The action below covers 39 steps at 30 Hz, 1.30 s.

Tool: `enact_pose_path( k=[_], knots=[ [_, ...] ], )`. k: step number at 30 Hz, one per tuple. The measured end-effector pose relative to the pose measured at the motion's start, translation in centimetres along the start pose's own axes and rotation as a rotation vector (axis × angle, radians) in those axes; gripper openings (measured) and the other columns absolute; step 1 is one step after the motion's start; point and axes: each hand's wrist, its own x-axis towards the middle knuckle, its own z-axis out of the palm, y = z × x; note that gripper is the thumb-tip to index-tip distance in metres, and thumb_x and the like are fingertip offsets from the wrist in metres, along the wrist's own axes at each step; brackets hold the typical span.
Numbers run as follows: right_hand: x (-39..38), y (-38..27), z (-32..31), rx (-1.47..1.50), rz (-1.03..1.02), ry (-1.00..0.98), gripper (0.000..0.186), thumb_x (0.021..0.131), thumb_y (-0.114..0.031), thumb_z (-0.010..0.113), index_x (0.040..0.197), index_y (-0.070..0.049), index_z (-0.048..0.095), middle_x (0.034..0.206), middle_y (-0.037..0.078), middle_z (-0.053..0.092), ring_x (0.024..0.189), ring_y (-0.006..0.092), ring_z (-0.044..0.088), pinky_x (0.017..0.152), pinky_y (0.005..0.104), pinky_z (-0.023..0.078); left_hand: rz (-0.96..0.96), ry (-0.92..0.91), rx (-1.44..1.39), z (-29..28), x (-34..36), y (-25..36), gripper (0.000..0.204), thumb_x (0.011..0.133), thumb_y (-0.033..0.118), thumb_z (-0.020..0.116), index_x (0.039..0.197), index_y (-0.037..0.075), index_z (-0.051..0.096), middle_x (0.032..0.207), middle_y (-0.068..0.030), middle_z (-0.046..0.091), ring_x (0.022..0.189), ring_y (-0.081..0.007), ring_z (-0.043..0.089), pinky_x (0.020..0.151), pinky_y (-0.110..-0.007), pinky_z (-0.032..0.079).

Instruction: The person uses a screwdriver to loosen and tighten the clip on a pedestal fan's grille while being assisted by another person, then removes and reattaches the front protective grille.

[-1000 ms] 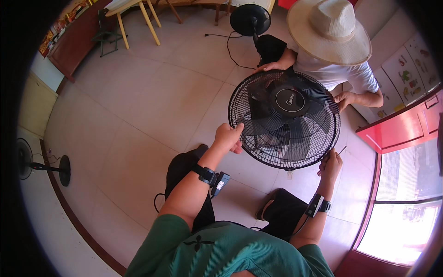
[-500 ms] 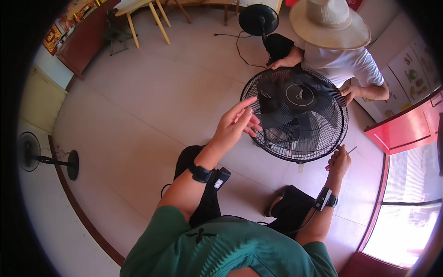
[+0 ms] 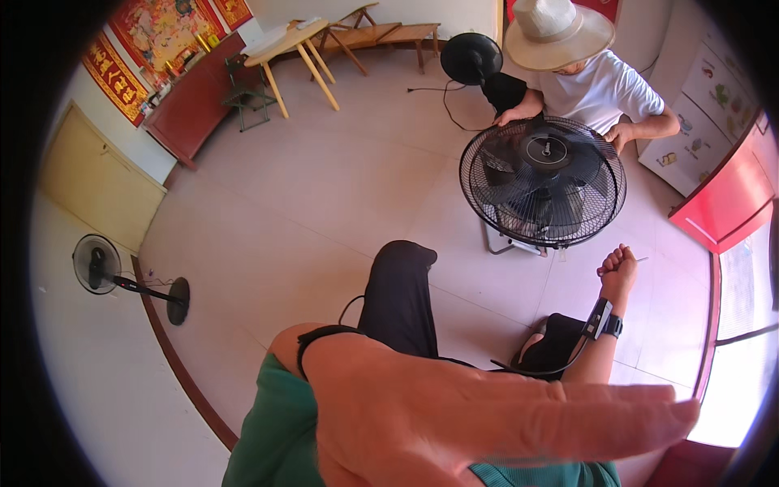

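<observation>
My left hand (image 3: 454, 422) is raised very close to the camera, blurred and large, fingers stretched out to the right and holding nothing. My right hand (image 3: 618, 269) is closed in a fist around a thin tool (image 3: 641, 260), just to the lower right of a round black fan head (image 3: 542, 180) that lies face up on the tiled floor. It does not touch the fan's grille. A person in a straw hat (image 3: 556, 31) and white shirt sits behind the fan with both hands on its rim. My dark trouser knees (image 3: 398, 284) point toward the fan.
A small black standing fan (image 3: 101, 266) lies by the left wall. A round black fan base (image 3: 471, 57) with a cord sits at the back. A wooden table (image 3: 292, 47), a folding chair (image 3: 243, 96) and a red cabinet (image 3: 191, 122) stand at the rear left; a red door (image 3: 726, 203) is at the right.
My left hand has left the fan grille and come up close to the camera. My right hand keeps its fist beside the fan. The other person still holds the fan's rim.
</observation>
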Motion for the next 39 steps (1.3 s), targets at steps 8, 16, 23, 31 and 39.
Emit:
enact_pose_path(
  k=[8,16,23,31,39],
  knots=[
    [1.6,-0.5,-1.1,0.110,-0.006,-0.018,0.016,0.093,-0.017,0.048,0.080,-0.009,0.049,0.057,-0.005,0.035,0.041,0.0077,0.025,0.036,0.0237,0.019,-0.115,-0.089,-0.093,4.5,3.3,-0.6,0.050,0.097,0.039,0.043,0.133,0.007,0.032,0.125,-0.0306,0.050,0.115,-0.0355,0.054,0.090,-0.043,0.049],
    [1.5,-1.5,-1.7,0.153,-0.053,0.041,0.019,0.095,-0.020,0.047,0.078,-0.011,0.047,0.054,-0.006,0.029,0.040,0.0077,0.022,0.036,0.0262,0.019,-0.249,-0.142,-0.251,6.3,4.5,-4.2,0.039,0.097,0.032,0.043,0.125,0.006,0.037,0.123,-0.0323,0.051,0.113,-0.0367,0.055,0.089,-0.044,0.049],
    [0.8,-1.3,-1.0,0.187,-0.064,-0.055,0.015,0.095,-0.014,0.047,0.084,-0.003,0.050,0.060,-0.002,0.038,0.045,0.0073,0.028,0.039,0.0231,0.021,-0.354,-0.143,-0.308,7.2,6.0,-5.3,0.030,0.097,0.027,0.043,0.118,0.005,0.042,0.121,-0.0338,0.052,0.110,-0.0377,0.057,0.089,-0.044,0.050],
    [1.3,-0.7,-1.6,0.217,-0.068,-0.057,0.015,0.094,-0.013,0.048,0.087,-0.001,0.051,0.062,0.000,0.042,0.047,0.0082,0.031,0.040,0.0233,0.023,-0.432,-0.156,-0.355,6.7,7.2,-6.9,0.021,0.097,0.020,0.043,0.110,0.004,0.047,0.118,-0.0355,0.052,0.107,-0.0389,0.059,0.089,-0.045,0.051],
    [1.0,-1.2,-1.4,0.196,-0.084,-0.051,0.017,0.094,-0.015,0.050,0.086,0.000,0.052,0.063,0.001,0.044,0.048,0.0086,0.034,0.041,0.0233,0.027,-0.506,-0.144,-0.359,5.5,8.4,-6.9,0.014,0.098,0.014,0.043,0.102,0.004,0.052,0.116,-0.0373,0.053,0.104,-0.0400,0.060,0.089,-0.045,0.052]
  ],
)
